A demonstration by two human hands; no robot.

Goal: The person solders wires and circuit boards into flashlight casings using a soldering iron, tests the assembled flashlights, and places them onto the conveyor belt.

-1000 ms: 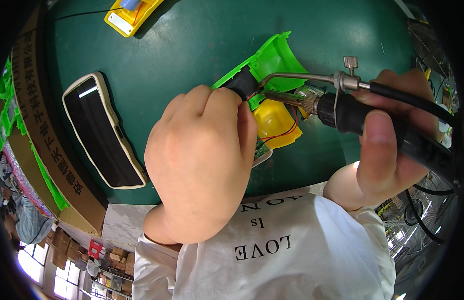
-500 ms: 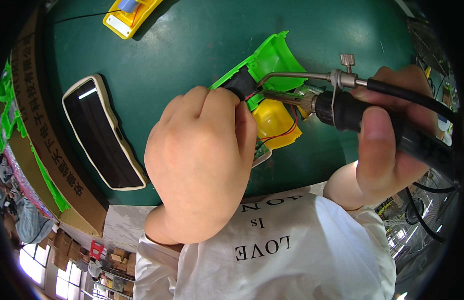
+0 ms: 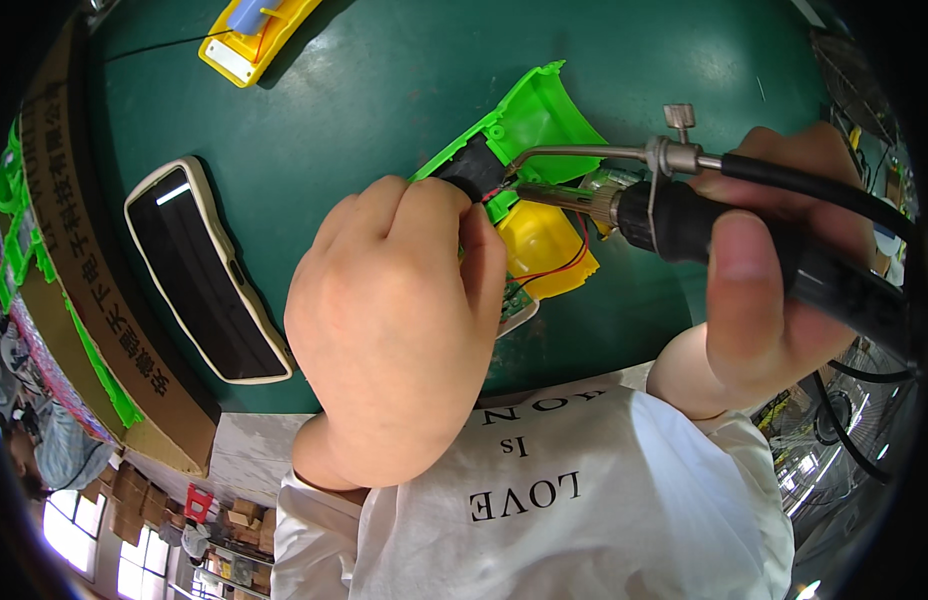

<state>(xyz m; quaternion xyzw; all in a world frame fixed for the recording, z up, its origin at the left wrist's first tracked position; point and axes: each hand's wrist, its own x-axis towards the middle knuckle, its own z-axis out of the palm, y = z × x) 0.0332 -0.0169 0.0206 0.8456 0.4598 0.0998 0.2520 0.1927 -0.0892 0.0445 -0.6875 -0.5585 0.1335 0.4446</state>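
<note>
The soldering iron point(image 3: 684, 215) has barely shifted; right hand point(image 3: 774, 290) grips it, tip pointing left at the green housing point(image 3: 529, 115); left hand point(image 3: 394, 320) pinches there.

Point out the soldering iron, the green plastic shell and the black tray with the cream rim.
soldering iron point(image 3: 684, 215): head view, on its black handle.
green plastic shell point(image 3: 539, 110): head view, on its upper flared part.
black tray point(image 3: 199, 270): head view, on its dark inner face.

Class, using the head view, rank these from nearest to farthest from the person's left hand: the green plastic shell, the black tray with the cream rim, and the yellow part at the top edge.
1. Green plastic shell: touching the left hand, just above its fingers.
2. Black tray: apart, to the hand's left.
3. Yellow part: farthest, at the table's top left.
</note>
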